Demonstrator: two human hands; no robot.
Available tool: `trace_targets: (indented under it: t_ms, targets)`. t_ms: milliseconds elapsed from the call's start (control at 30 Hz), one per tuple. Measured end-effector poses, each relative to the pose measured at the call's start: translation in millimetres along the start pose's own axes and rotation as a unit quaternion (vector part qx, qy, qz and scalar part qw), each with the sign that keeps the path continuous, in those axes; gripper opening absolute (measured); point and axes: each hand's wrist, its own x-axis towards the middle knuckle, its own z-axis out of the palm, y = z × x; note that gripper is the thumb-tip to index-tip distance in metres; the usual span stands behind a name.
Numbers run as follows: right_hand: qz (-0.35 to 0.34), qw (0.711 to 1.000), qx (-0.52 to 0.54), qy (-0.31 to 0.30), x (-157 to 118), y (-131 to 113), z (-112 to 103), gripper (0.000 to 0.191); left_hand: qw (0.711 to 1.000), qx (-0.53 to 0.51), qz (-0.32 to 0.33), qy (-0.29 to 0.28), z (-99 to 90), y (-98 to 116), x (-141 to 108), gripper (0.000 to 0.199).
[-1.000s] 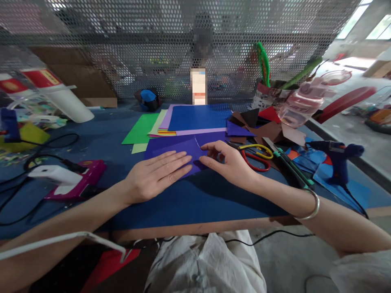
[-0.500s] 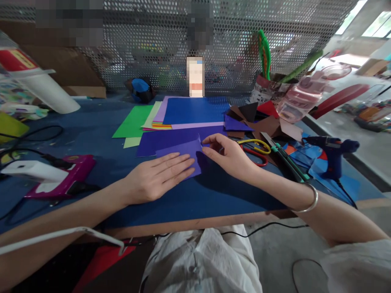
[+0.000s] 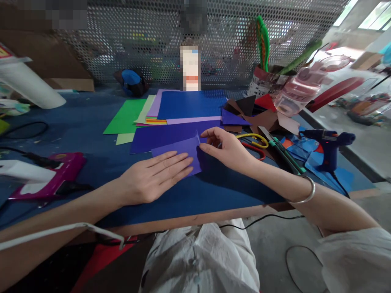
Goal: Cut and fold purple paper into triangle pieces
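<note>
My left hand lies flat on a small purple sheet, its fingers stretched out and close together. My right hand is at the sheet's right edge, thumb and forefinger bent toward a slightly raised corner; whether they pinch the paper is too small to tell. Behind the small sheet lies a larger dark purple sheet, partly covered by it. A stack of coloured paper with a blue sheet on top is farther back.
Scissors, a green-black cutter and a blue glue gun lie on the right, near paper scraps. A magenta power strip with cables sits left. A pink bottle stands behind.
The whole view has shifted slightly, with the objects appearing a little farther left and higher. Both hands keep nearly the same place on the purple sheet.
</note>
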Motion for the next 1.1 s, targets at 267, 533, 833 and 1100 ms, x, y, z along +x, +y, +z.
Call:
trace_targets:
  t_ms: [267, 533, 833, 1100]
  targets:
    - [0.004, 0.998, 0.051, 0.026, -2, 0, 4, 0.032, 1.000, 0.015, 0.017, 0.007, 1.5, -4, -1, 0.058]
    - [0.037, 0.992, 0.110, -0.040, -2, -3, 4, 0.022, 1.000, -0.013, -0.002, 0.011, 1.2, 2, 1, 0.063]
    - [0.078, 0.975, 0.000, -0.210, -1, -8, -8, 0.027, 0.988, -0.147, -0.037, -0.032, -0.8, -2, 6, 0.056]
    - [0.076, 0.976, -0.038, -0.202, -2, -9, -9, 0.022, 0.947, -0.258, -0.191, -0.013, -18.8, 4, 16, 0.053]
